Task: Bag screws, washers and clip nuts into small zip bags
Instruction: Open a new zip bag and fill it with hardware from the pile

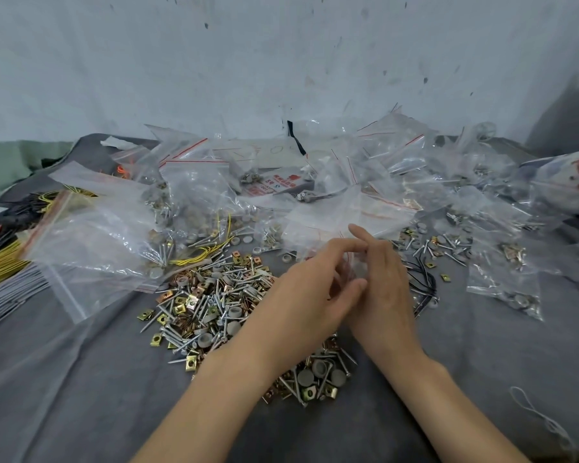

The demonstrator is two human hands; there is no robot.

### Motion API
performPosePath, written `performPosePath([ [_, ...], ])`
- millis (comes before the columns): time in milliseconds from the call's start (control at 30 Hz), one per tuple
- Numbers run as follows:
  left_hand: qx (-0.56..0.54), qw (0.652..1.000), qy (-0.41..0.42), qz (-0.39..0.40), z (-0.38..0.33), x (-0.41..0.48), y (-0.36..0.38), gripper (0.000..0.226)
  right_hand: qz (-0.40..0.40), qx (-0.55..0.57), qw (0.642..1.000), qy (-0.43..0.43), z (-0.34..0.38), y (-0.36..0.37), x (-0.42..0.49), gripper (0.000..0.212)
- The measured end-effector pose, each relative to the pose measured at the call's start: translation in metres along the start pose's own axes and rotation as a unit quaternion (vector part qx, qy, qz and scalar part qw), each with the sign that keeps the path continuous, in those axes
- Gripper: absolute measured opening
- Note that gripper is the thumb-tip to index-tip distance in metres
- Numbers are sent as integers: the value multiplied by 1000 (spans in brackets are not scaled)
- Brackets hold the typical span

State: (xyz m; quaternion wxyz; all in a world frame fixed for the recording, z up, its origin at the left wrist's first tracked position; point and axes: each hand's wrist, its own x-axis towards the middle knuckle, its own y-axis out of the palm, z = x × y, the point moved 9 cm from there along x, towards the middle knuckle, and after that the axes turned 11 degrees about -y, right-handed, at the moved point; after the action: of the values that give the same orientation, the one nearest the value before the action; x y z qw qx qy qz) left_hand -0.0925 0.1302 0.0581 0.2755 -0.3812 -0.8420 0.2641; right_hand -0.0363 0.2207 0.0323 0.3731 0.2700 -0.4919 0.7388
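Dozens of filled bags crowd behind the pinched zip bag.

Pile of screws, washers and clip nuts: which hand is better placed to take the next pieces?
Probably the left hand: it is directly above the pile, which spreads mostly to its side. The right hand is past the pile's right edge. Both seem to pinch the small zip bag.
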Motion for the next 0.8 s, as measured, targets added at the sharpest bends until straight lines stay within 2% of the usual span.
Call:
performPosePath([
  [200,22,999,35,-11,-11,-4,0,37,20,59,997,41,-9,3,-2,76],
  [333,26,998,42,-30,-13,-3,-3,38,66,120,986,94,-17,13,-4,65],
  [467,-6,998,31,-46,-10,-3,-9,35,78,118,983,117,-25,20,-6,53],
  [600,-15,994,36,-98,-14,-5,-21,34,63,122,980,145,-38,24,-9,57],
  [700,-25,991,39,-126,-15,-6,-30,37,59,110,980,155,-42,24,-10,34],
  [800,-30,991,38,-123,-14,-7,-30,34,39,61,992,103,-33,10,-3,17],
])
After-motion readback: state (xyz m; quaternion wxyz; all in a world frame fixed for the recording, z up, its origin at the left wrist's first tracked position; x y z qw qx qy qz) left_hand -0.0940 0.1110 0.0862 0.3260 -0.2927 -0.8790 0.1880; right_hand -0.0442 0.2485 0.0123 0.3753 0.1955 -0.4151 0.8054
